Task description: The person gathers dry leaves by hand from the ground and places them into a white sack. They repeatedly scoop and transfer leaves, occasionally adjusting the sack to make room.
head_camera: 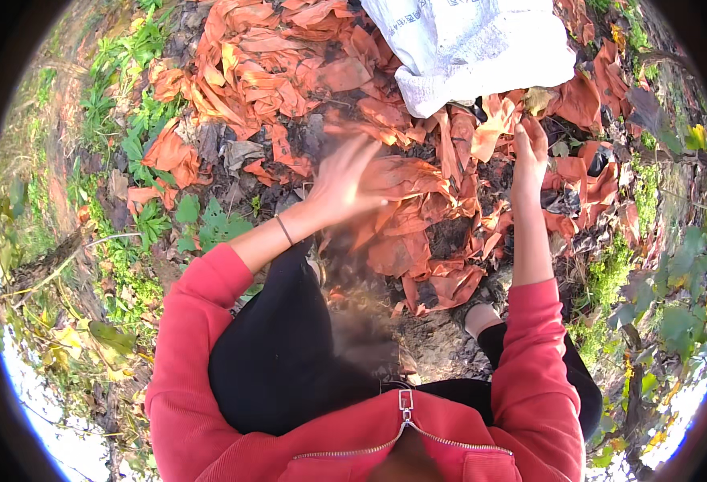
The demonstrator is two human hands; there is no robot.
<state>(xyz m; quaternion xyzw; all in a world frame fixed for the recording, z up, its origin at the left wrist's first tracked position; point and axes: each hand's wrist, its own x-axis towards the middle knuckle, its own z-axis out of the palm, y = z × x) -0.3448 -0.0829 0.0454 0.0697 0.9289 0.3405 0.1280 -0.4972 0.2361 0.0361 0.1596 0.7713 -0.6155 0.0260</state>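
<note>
Crumpled orange paper-like bags [257, 66] lie in a wide heap on the ground before me. My left hand [344, 181] is blurred, its fingers spread above the middle of the heap, and nothing shows in it. Farther right, my right hand [531, 144] has its fingertips at a light orange piece [493, 132], close below a white woven sack [486, 54]. Its fingers are close together around the edge of that piece, though the grip is partly hidden. The sack bears writing and lies over the far part of the heap.
Green weeds [130, 120] and broad leaves [218, 226] grow at the left. A thin dry stick [76, 253] lies at the far left. At the right stand leafy stems [684, 319]. My bent legs and a shoe [480, 301] border the heap's near side.
</note>
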